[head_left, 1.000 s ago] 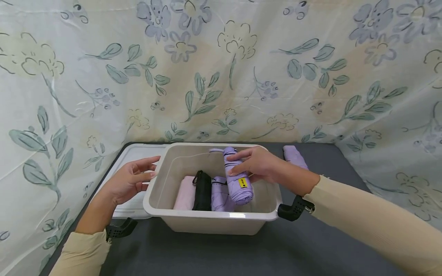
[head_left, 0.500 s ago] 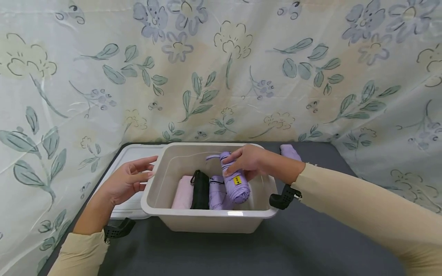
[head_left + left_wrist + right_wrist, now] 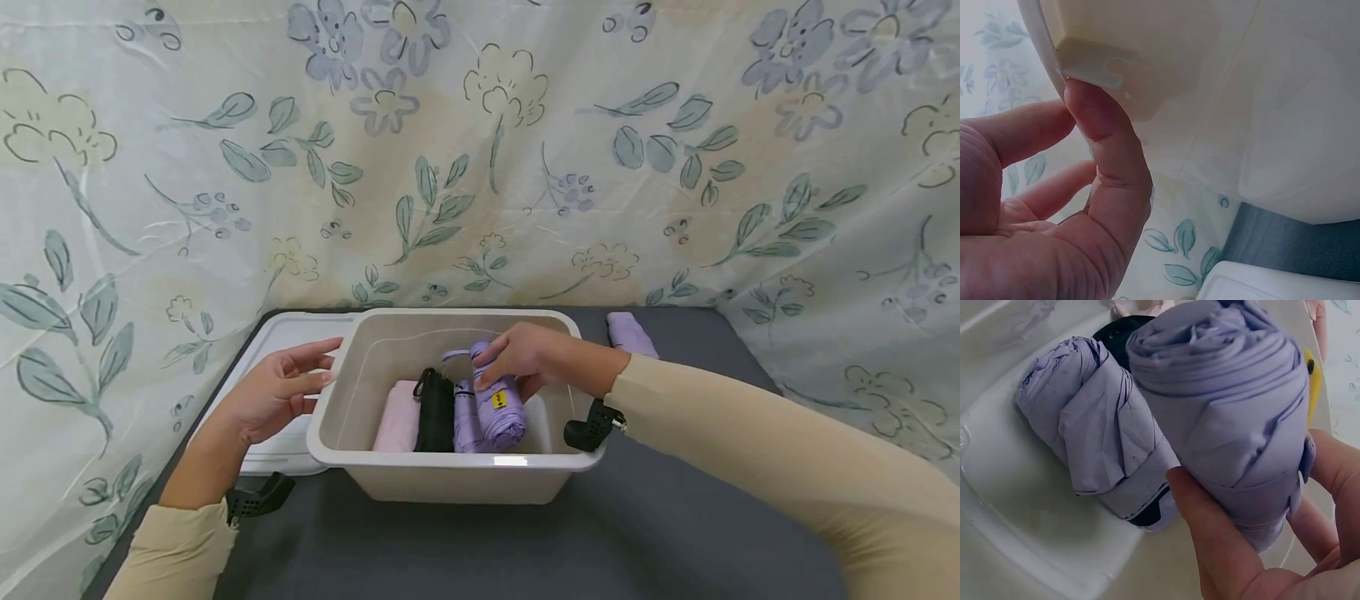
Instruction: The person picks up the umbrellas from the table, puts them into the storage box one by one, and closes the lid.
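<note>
My right hand (image 3: 521, 357) grips a rolled purple folding umbrella (image 3: 501, 417) with a yellow label, tilted inside the beige storage bin (image 3: 457, 485). The held umbrella stands close against a second purple umbrella (image 3: 467, 421); whether they touch I cannot tell. In the right wrist view, thumb and fingers lie around the held umbrella (image 3: 1222, 412), with the other purple umbrella (image 3: 1097, 431) beyond it. My left hand (image 3: 273, 396) pinches the bin's left rim, and in the left wrist view its thumb (image 3: 1113, 144) sits under the rim.
Also inside the bin lie a black umbrella (image 3: 437, 412) with a loop and a pink bundle (image 3: 397, 417). A white lid (image 3: 281, 333) lies left of the bin. Another purple rolled thing (image 3: 632, 335) rests on the dark table (image 3: 675, 475) behind my right arm. A floral curtain (image 3: 465, 167) hangs behind.
My right hand has moved down and left, lowering the purple umbrella deeper into the bin toward its purple neighbour. The left hand stays at the rim.
</note>
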Demonstrator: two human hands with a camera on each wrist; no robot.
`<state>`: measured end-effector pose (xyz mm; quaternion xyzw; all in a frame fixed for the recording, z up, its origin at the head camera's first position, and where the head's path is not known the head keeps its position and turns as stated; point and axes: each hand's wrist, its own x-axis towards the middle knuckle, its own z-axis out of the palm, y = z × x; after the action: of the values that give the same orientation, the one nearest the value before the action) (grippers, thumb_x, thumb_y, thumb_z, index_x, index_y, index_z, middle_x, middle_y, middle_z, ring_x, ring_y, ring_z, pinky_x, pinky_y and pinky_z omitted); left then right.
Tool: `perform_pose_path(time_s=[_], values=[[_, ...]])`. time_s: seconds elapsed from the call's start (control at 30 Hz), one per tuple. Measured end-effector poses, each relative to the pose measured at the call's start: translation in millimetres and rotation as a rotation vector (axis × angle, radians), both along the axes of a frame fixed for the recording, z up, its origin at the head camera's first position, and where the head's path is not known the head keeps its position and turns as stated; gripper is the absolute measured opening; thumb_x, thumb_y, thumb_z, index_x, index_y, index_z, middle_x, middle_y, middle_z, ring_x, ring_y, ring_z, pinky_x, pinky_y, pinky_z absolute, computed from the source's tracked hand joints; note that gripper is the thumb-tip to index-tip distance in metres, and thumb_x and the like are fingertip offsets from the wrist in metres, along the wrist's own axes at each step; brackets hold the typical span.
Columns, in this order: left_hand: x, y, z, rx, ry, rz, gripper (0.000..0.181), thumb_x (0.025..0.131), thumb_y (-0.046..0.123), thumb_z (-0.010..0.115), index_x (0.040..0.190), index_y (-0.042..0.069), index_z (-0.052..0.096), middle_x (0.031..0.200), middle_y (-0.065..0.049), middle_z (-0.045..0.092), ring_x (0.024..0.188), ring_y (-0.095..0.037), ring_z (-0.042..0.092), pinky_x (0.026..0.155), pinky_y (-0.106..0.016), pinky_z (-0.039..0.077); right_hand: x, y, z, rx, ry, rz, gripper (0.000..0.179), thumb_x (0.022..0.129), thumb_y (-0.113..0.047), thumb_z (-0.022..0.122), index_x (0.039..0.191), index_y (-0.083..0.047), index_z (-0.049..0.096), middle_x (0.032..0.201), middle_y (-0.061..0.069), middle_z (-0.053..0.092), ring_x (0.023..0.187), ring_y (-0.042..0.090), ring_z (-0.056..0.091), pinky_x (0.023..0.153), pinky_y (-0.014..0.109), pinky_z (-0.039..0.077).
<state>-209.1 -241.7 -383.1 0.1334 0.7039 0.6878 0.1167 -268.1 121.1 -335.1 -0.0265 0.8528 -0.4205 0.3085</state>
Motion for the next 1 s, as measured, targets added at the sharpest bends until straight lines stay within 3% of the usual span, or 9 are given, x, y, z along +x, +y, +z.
perform_pose_path(time_s=[0.37,0.67,1.0], values=[[-0.2,-0.4,0.9,-0.009,-0.010,0.015,0.059,0.103,0.008,0.060,0.158,0.005,0.037,0.114,0.001,0.066,0.096,-0.012,0.074,0.083,-0.031,0.062,-6.7,-11.5,-13.2,0.001,-0.084,0.015,0.043,0.085,-0.005,0.082,0.127,-0.008,0.073,0.114,0.018,0.071,0.090,0.032,0.074,0.076,0.046,0.064],[0.7,0.7,2.8,-0.001,-0.014,0.010,0.057,0.102,0.008,0.061,0.155,0.006,0.042,0.112,0.000,0.065,0.097,-0.012,0.074,0.081,-0.031,0.063,-6.3,-14.5,-28.9,0.104,-0.091,0.081,0.043,0.086,-0.003,0.080,0.128,-0.010,0.071,0.114,0.017,0.068,0.088,0.028,0.072,0.077,0.046,0.064],[-1.4,-1.1,3.1,-0.014,-0.021,0.023,0.062,0.102,0.008,0.061,0.158,0.002,0.035,0.112,0.001,0.066,0.097,-0.012,0.074,0.081,-0.033,0.063,-8.3,-14.0,-29.1,0.104,-0.136,0.117,0.049,0.088,-0.004,0.079,0.135,-0.010,0.066,0.117,0.021,0.065,0.090,0.034,0.072,0.082,0.050,0.063]])
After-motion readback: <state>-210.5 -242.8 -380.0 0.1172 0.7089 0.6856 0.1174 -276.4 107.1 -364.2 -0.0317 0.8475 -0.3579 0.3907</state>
